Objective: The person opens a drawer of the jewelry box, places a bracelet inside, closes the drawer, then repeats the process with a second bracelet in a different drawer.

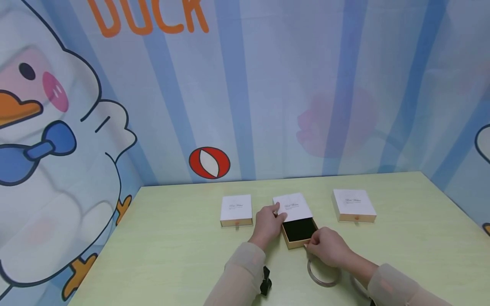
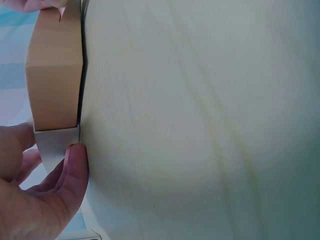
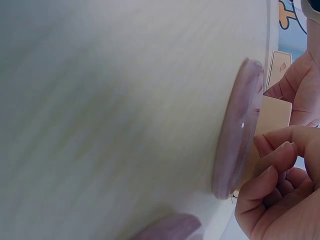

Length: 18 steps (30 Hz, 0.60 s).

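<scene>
A white drawer-style gift box stands partly pulled out on the table, its tan drawer showing a black lining. My left hand grips the white sleeve by its sides; in the left wrist view, fingers and thumb lie on either side of the sleeve. With its fingertips, my right hand pinches the drawer's front at the pull tab, which the fingers mostly hide. Just below that hand, a pale purple bangle lies on the table, seen closer in the right wrist view as a bangle.
A closed gift box sits to the left and another closed box to the right. A second bangle lies partly under the right forearm. Behind the pale table hangs a printed blue curtain.
</scene>
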Motion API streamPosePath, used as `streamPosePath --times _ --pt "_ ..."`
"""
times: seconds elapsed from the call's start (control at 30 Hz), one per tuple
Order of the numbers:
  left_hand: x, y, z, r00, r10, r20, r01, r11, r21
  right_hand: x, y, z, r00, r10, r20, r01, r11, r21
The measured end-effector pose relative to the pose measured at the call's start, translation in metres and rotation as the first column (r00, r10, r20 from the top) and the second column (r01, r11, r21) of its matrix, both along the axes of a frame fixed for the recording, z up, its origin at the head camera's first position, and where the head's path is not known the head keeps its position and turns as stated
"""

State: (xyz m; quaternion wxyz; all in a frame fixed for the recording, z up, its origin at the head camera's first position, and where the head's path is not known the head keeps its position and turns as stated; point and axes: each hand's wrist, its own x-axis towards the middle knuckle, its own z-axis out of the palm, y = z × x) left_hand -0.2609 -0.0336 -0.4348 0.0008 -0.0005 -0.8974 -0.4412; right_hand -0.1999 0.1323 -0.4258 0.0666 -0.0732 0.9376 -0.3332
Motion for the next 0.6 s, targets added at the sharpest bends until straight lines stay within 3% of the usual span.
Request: streamPosePath --times 0.6 --pt "-0.0002 0.0001 0.0008 1.000 0.000 0.001 0.000 1.000 0.004 0.0036 0.0005 0.0027 1.000 0.001 0.014 -0.001 1.000 -0.003"
